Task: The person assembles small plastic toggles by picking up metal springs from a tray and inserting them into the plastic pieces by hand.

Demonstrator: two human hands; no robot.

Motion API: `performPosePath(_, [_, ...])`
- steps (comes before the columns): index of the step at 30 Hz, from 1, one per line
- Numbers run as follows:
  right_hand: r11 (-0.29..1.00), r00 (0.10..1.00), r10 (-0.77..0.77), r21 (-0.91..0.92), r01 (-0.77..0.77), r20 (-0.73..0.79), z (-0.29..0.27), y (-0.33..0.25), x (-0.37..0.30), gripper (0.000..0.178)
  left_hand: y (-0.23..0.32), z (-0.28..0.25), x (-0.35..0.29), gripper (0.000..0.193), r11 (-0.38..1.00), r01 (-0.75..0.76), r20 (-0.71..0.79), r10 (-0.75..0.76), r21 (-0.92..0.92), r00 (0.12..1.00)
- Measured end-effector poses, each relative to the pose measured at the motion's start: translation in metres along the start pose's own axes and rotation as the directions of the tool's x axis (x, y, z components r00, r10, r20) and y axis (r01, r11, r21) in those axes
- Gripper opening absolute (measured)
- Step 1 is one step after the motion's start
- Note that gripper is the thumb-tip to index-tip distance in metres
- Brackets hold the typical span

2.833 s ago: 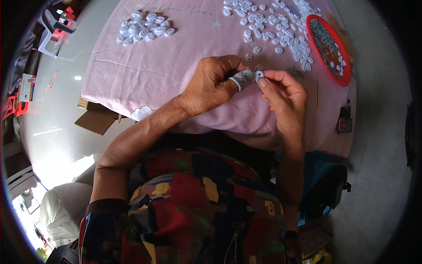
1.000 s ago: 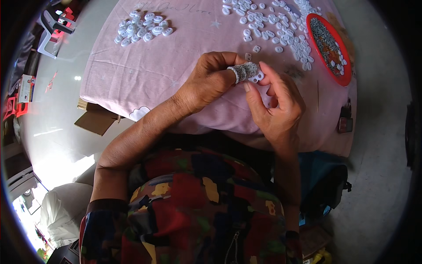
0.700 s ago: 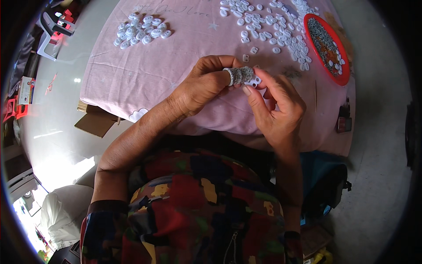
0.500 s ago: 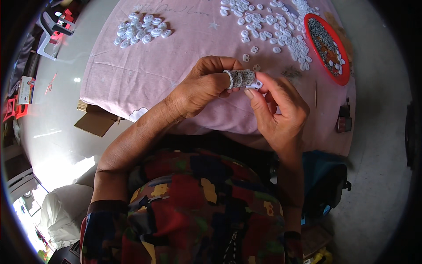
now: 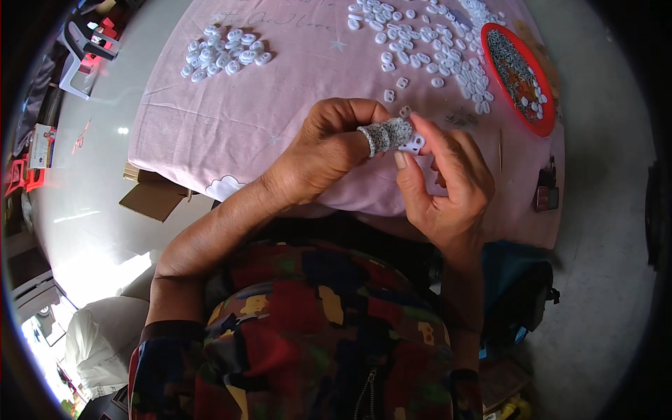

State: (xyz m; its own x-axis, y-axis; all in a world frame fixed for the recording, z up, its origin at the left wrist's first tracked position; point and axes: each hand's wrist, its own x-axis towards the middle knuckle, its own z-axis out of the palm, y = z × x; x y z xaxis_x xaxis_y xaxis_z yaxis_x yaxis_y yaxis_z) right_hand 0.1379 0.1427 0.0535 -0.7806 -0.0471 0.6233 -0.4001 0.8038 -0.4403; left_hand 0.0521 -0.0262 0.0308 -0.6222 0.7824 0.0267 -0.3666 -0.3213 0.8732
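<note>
Over the pink cloth, my left hand (image 5: 325, 147) is closed, with a grey speckled knitted sleeve (image 5: 387, 136) around its thumb. A small white plastic piece with holes (image 5: 413, 145) sticks out at the sleeve's tip, pinched by the left fingers, which are partly hidden. From the other side, my right hand (image 5: 451, 178) has its thumb and forefinger on the same piece, the other fingers curled. Any small part between the fingertips is too tiny to make out. Just beyond the fingertips lies a loose white piece (image 5: 405, 111).
White oval pieces form a heap (image 5: 225, 52) at far left and a scatter (image 5: 420, 45) at far right. A red tray (image 5: 548, 128) holds small metal parts and several white pieces. Nearby are loose metal bits (image 5: 460, 117), a thin stick (image 5: 500, 150) and a small dark box (image 5: 547, 198).
Both hands have shifted slightly, and the sleeved thumb has tilted a little. The white piece sits slightly lower, still between the hands. The right fingers stay close around it.
</note>
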Motion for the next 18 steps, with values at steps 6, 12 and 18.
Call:
performPosePath(6, [1.0,0.999,0.016,-0.023,-0.015,0.037,-0.004,0.001,0.0,0.036,-0.005,0.007,0.001,0.021,0.998,0.045,-0.107,-0.039,0.047,0.993])
performPosePath(12, [0.999,0.999,0.011,0.038,-0.013,0.032,-0.002,0.004,-0.002,0.03,-0.011,0.007,0.0,0.019,0.998,-0.034,-0.111,0.039,0.047,0.993])
performPosePath(18, [1.0,0.999,0.001,0.019,-0.002,0.038,-0.006,0.005,-0.003,0.029,-0.01,0.013,0.0,0.015,0.996,-0.032,-0.118,0.043,0.088,0.992])
